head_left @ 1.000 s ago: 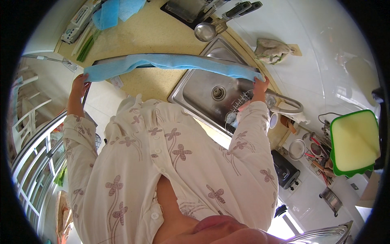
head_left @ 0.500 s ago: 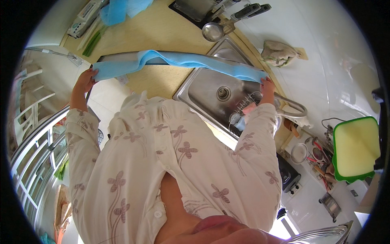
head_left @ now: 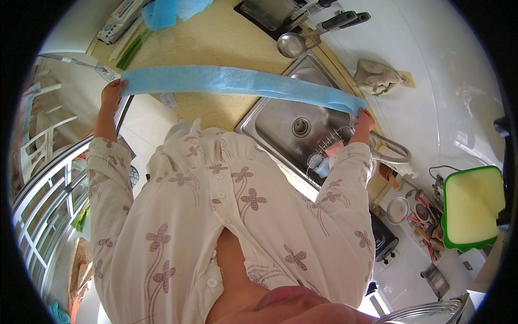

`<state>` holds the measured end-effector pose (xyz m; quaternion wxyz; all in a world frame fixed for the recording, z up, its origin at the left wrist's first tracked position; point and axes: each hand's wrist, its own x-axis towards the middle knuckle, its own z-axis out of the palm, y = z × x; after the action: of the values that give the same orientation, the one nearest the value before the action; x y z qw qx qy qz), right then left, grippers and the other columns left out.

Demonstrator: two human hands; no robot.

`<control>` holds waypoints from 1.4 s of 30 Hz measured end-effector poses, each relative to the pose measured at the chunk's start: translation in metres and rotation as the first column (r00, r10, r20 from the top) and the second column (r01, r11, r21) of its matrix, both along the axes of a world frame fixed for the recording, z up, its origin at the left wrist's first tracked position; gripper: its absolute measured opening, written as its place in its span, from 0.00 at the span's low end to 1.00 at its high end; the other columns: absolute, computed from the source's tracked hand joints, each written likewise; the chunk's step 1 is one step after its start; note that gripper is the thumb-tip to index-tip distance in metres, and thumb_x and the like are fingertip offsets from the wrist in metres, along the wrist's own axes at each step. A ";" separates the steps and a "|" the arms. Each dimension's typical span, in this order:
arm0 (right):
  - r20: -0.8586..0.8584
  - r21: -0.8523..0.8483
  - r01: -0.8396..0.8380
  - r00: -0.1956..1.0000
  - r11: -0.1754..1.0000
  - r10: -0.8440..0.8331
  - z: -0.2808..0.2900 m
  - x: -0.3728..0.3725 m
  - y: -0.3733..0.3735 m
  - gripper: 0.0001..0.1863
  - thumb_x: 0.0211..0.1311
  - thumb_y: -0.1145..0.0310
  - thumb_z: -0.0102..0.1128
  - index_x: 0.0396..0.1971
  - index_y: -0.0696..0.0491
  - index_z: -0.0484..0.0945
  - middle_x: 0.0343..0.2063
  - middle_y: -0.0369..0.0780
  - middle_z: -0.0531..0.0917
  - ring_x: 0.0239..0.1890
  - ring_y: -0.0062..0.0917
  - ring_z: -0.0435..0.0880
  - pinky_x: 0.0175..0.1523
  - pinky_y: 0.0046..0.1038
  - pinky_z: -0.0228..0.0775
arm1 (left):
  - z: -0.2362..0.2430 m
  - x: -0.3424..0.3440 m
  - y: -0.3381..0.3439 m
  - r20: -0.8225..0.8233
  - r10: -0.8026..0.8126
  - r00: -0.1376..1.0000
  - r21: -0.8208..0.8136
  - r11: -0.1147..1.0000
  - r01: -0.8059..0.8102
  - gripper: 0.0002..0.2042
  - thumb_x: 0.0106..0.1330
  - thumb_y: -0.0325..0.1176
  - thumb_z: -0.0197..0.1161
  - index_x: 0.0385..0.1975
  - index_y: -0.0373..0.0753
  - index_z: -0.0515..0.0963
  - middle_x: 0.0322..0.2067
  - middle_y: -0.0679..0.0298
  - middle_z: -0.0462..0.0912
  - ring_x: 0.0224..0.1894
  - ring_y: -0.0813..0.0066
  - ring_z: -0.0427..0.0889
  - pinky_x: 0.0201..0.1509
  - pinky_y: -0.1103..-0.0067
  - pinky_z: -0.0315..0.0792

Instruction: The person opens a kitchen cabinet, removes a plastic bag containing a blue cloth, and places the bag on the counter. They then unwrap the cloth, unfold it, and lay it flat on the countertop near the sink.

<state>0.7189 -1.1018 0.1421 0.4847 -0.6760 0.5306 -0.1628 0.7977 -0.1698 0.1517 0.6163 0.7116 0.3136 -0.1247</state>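
Note:
A long strip of light-blue cloth (head_left: 216, 81) is stretched between my two hands, over the counter and the sink. At its left end my left hand (head_left: 112, 92) pinches the cloth. My right hand (head_left: 365, 120) grips the other end, above the right side of the sink. The strip is fairly taut and bows slightly, with a fold showing near the right end. Below it lies the steel sink (head_left: 264, 116) with its round drain.
A ladle (head_left: 291, 45) and other utensils hang at the back right. Spring onions (head_left: 129, 53), a white packet (head_left: 116, 24) and more blue cloth (head_left: 160, 13) lie on the counter (head_left: 216, 32) at the back left. A wire rack (head_left: 326, 151) and the faucet (head_left: 391, 151) occupy the sink's right side.
The cloth strip was wavy and slack; now it is pulled flatter and straighter. My right hand has shifted slightly to the right and down. The whole view has moved a little.

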 end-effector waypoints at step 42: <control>0.421 0.163 -0.165 0.903 0.973 0.083 0.015 0.002 0.020 0.11 0.56 0.87 0.57 0.38 0.60 0.75 0.36 0.41 0.81 0.35 0.27 0.82 0.45 0.24 0.77 | -0.003 0.010 0.032 0.362 0.044 0.931 0.124 0.988 -0.095 0.12 0.62 0.24 0.63 0.45 0.32 0.77 0.39 0.62 0.81 0.42 0.76 0.81 0.49 0.84 0.74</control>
<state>0.7205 -1.0818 0.1572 0.6586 -0.6086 0.3856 -0.2175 0.8077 -0.1375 0.1487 0.6160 0.7520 0.2292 0.0509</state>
